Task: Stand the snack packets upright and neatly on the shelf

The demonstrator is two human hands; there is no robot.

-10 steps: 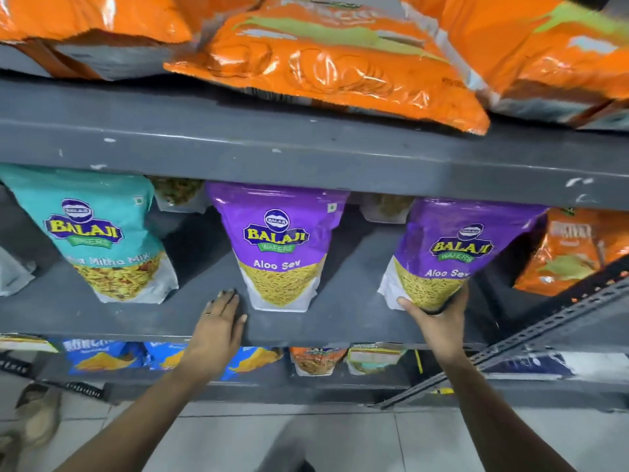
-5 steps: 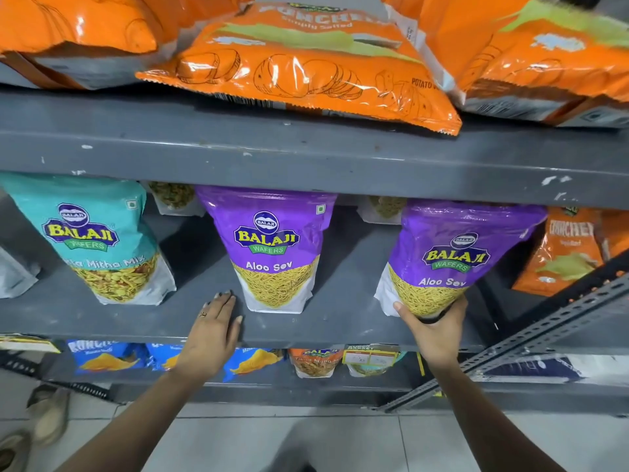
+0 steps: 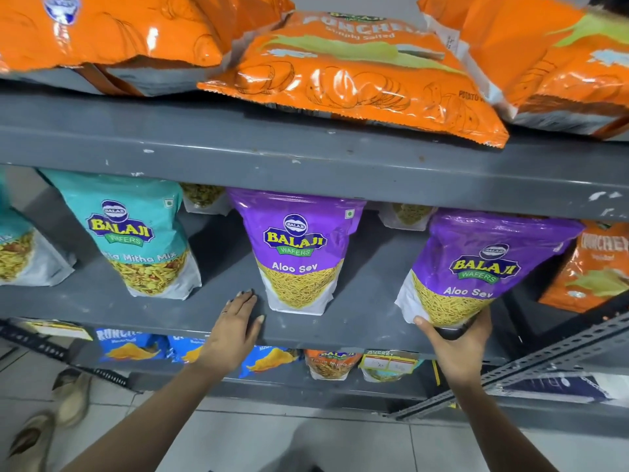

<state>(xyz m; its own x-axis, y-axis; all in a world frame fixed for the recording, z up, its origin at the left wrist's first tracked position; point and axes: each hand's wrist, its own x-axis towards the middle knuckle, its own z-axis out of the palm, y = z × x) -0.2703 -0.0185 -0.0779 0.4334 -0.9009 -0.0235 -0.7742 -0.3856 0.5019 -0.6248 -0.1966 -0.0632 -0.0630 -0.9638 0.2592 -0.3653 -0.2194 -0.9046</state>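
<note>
Both bare forearms reach up and forward from the bottom of the view toward the middle shelf (image 3: pixel 190 318). The left hand (image 3: pixel 235 330) lies palm down on the shelf's front edge, fingers together and stretched flat, thumb splayed out to the right, dark polish on the nails and a ring on one finger. It holds nothing. The right hand (image 3: pixel 454 345) is further right along the same shelf, palm up and turned inward, its grip cupped under the bottom of a purple packet (image 3: pixel 476 267), thumb pressed against the packet's lower left corner, fingers wrapped under the base and mostly hidden.
</note>
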